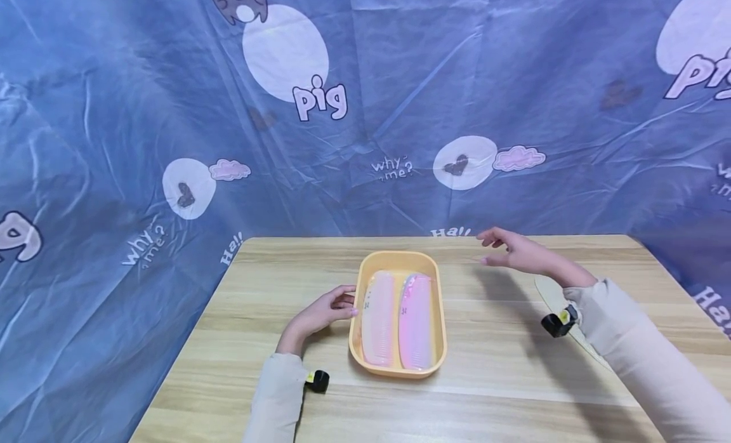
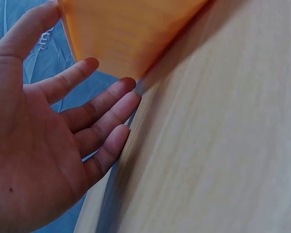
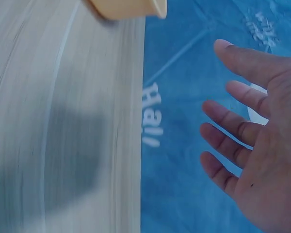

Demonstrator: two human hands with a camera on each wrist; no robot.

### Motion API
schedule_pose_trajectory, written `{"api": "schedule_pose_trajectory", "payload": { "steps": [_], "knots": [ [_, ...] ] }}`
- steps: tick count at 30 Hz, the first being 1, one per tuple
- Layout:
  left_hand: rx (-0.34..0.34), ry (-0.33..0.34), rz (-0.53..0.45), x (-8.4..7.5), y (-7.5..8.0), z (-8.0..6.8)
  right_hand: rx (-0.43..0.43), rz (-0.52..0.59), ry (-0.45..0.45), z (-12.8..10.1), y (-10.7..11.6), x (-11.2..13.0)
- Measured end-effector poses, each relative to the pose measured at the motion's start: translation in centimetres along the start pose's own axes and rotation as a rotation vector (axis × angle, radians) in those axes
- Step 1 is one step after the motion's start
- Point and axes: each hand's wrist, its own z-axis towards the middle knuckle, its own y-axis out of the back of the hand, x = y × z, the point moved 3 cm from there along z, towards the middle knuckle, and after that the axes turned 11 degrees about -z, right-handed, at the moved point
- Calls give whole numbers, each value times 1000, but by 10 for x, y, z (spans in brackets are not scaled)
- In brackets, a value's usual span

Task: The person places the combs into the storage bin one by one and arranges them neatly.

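An orange oval tray sits in the middle of the wooden table and holds two pink combs lying side by side. My left hand rests by the tray's left wall with straight fingers close to the orange wall, holding nothing. My right hand hovers above the table to the right of the tray, fingers spread and empty. The right wrist view catches a corner of the tray.
A blue printed sheet hangs behind and around the table. Small black cameras are strapped at my left wrist and my right wrist. The table's far edge runs just behind the tray.
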Motion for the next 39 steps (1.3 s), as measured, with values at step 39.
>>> {"api": "schedule_pose_trajectory", "payload": {
  "steps": [39],
  "knots": [
    [26, -43, -10, 4, 1, 1, 78, -37, -93, -71, -4, -89]
  ]
}}
